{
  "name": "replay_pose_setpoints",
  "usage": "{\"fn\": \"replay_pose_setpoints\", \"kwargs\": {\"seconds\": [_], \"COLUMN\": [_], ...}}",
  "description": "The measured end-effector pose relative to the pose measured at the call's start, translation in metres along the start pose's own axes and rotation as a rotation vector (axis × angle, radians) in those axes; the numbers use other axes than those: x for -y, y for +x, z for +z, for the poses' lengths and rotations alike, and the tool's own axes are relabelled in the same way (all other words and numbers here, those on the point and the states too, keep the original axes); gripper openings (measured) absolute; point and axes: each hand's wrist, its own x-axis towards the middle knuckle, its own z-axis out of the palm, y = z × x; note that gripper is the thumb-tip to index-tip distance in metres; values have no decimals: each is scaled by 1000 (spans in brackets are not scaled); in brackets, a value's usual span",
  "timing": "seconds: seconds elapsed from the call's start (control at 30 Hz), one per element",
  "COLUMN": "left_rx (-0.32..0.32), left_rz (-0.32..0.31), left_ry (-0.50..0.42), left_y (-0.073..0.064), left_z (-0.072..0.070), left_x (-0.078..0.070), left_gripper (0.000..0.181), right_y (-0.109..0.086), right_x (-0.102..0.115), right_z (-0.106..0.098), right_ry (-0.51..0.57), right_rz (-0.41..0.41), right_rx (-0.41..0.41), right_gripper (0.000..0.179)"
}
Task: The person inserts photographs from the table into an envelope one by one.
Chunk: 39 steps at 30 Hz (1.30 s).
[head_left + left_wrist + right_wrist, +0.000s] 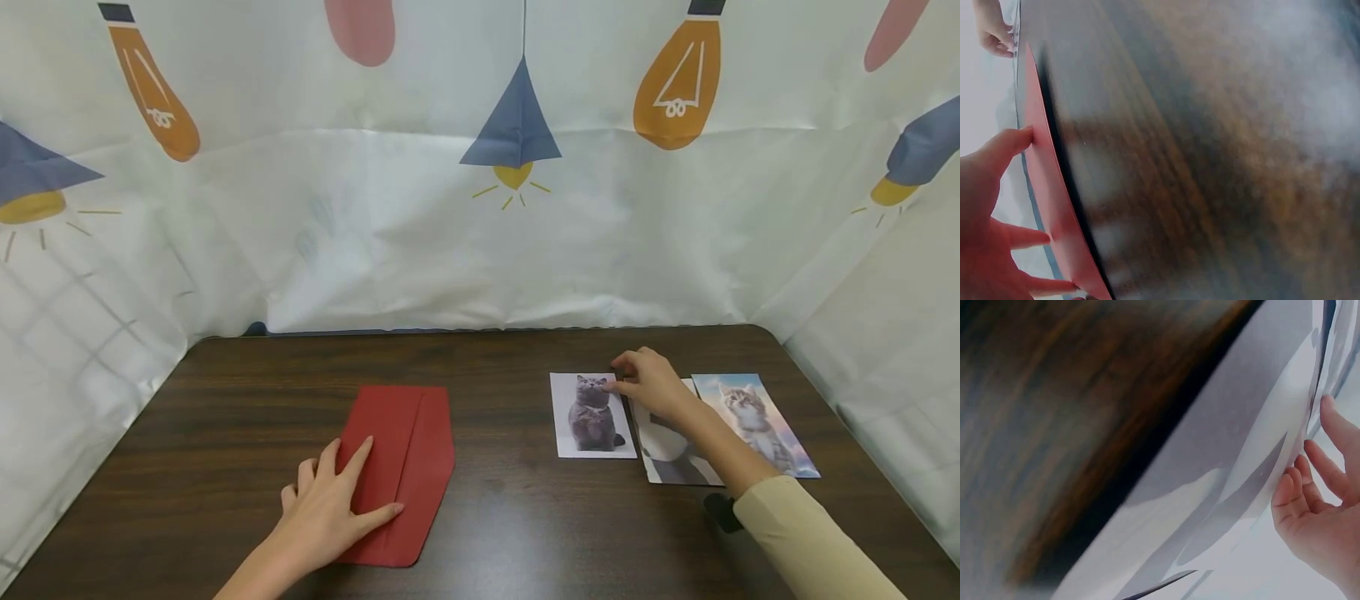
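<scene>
A red envelope (397, 467) lies on the table at the left. My left hand (322, 508) rests on it with fingers and thumb spread; in the left wrist view the fingertips press its face. Toward the right lies a white card with a grey cat (591, 421). My right hand (652, 383) is at that card's upper right corner, thumb tip overlapping it and a gap between thumb and index finger. Under the right hand and wrist is a card with a grey and white picture (667, 450), partly hidden by the arm.
A card with a striped kitten on a pastel sky (757, 421) lies farthest right, against the grey and white card. The dark wooden table (510, 517) ends at a white curtain (450, 250) printed with lamps and bulbs. A small black object (722, 512) shows by the right sleeve.
</scene>
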Motion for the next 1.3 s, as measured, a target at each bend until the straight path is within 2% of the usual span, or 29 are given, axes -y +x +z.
{"fn": "replay_pose_setpoints", "kwargs": {"seconds": [0.2,0.5,0.77,0.97,1.3], "left_rx": [-13,-96,-80,-69,-64], "left_rz": [12,-19,-60,-51,-58], "left_ry": [1,-24,-107,-179,-205], "left_y": [-4,-5,-1,2,3], "left_z": [1,3,0,-4,-7], "left_x": [2,0,2,3,7], "left_gripper": [110,116,117,118,122], "right_y": [1,5,6,6,9], "right_x": [4,4,9,10,12], "right_z": [-1,-3,-5,-6,-6], "right_ry": [9,3,39,46,82], "right_rz": [20,26,48,63,89], "right_rx": [16,41,57,53,61], "right_gripper": [40,33,34,35,34]}}
